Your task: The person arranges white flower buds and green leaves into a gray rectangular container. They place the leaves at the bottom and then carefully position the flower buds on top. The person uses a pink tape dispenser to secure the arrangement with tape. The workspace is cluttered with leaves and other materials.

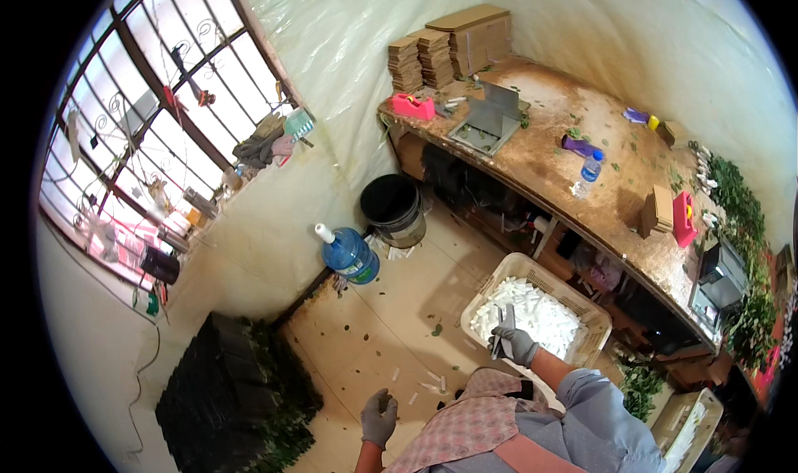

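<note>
My right hand, in a grey glove, grips a grey, long, narrow tool whose exact kind I cannot make out. It is over a beige slotted plastic basket heaped with small white strips. My left hand, also gloved, is low at centre, fingers loosely curled, with nothing visible in them, above the tiled floor scattered with leaves and white strips.
A worn bench holds cardboard stacks, pink dispensers, metal devices and a bottle. A bucket, blue water jug, dark leafy pile and second basket stand below. A barred window is left.
</note>
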Tool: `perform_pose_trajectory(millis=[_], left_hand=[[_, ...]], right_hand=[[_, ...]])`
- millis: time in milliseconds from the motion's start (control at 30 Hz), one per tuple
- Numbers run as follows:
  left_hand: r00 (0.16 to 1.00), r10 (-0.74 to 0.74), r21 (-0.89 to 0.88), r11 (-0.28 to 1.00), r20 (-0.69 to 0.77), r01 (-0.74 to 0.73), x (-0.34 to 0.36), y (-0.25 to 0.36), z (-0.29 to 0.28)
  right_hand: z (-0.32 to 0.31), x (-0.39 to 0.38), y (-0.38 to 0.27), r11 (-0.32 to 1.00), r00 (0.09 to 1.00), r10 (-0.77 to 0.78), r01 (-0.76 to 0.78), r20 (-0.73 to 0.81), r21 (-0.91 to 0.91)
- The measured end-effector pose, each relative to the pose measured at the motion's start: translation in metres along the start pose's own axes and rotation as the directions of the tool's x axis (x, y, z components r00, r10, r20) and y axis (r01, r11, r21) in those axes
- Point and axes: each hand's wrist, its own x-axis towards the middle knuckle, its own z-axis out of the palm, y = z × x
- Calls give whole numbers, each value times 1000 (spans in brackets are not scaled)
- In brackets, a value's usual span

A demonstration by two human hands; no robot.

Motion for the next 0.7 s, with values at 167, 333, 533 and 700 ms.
perform_pose_trajectory(millis=[167, 333, 533, 700], left_hand=[[975, 222, 81, 972, -20, -220, 121, 47, -36], [870, 484, 197, 848, 92, -493, 278, 139, -54], [796, 513, 364, 710, 321, -603, 444, 221, -54], [568, 650, 450, 364, 504, -816, 602, 292, -19]], right_hand=[[11, 35, -17, 998, 985, -67, 68, -161, 2], [13, 100, -31, 997, 951, -54, 37, -306, -62], [33, 202, -73, 949, 889, -195, 65, -415, -308], [76, 251, -141, 795, 853, -384, 111, -353, -597]])
